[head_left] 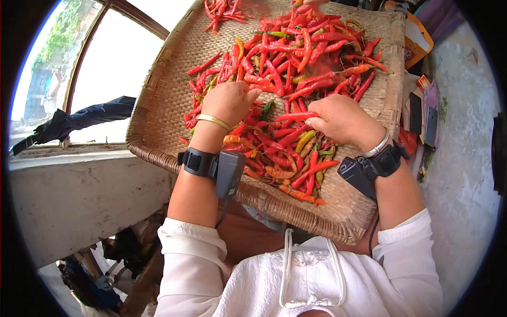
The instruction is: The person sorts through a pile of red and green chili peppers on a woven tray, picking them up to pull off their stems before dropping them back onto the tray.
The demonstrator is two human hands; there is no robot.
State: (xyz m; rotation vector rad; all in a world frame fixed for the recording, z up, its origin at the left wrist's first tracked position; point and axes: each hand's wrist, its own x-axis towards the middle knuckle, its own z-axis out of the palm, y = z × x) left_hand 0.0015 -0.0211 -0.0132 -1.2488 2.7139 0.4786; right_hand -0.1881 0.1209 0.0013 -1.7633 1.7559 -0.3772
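Note:
A wide woven basket tray (158,100) holds a large heap of red chili peppers (280,63), with some green, yellow and orange ones among them. Over the left part of the heap is my left hand (227,103), its fingers bent down toward the peppers and their tips hidden. My right hand (343,119) pinches a red pepper (290,116) between thumb and fingers, above the heap's right side. Both wrists wear a bracelet and a strapped black device. Nearer to me, more peppers lie below the hands, close to the tray's front rim.
Part of another hand (315,2) shows at the top edge. A dark folded umbrella (100,113) lies by the window at left. Phones (415,113), an orange package (417,42) and other items stand right of the tray, beside a wall (465,132).

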